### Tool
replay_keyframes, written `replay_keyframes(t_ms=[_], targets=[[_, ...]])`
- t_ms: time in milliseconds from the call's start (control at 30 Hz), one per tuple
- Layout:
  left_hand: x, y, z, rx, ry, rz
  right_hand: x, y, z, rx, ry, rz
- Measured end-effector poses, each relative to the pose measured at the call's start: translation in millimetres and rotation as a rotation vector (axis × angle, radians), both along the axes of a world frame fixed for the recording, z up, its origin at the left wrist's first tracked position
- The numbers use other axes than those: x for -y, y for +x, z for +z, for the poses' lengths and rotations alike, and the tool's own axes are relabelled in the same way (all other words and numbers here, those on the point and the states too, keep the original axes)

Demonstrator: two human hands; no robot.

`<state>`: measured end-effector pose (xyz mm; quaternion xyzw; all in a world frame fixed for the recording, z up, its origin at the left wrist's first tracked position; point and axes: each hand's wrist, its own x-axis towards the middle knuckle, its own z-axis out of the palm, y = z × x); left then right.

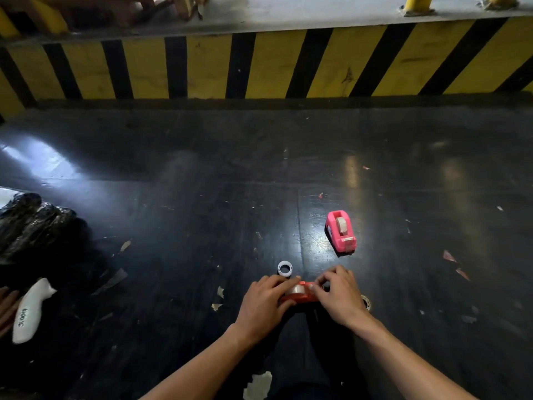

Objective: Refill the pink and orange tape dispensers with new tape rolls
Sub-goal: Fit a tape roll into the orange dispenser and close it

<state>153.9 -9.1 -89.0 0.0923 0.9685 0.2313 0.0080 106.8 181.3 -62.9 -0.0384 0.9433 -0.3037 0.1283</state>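
Both hands' fingers [288,284] grasp the orange dispenser [298,297] between them, tape roll [300,289] on top.

Glossy dark floor [202,197] below yellow-and-black striped curb [259,67].

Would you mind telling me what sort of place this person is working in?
Probably a warehouse or loading area. A yellow-and-black striped curb runs along the far side, yellow posts stand on the ledge above it, and the work is done on a dark, scuffed floor littered with tape scraps.
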Motion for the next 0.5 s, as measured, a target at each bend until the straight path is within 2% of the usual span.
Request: replay_keyframes(t_ms=[300,433,500], targets=[[1,-4,1,0.031,0.038,0.006,-21,-8,1,0.224,-0.322,-0.175],[4,-5,-1,0.038,0.057,-0.005,-25,-7,-2,0.362,-0.63,-0.334],[4,-6,-1,0.04,0.065,-0.005,-24,-7,-4,0.396,-0.715,-0.382]])
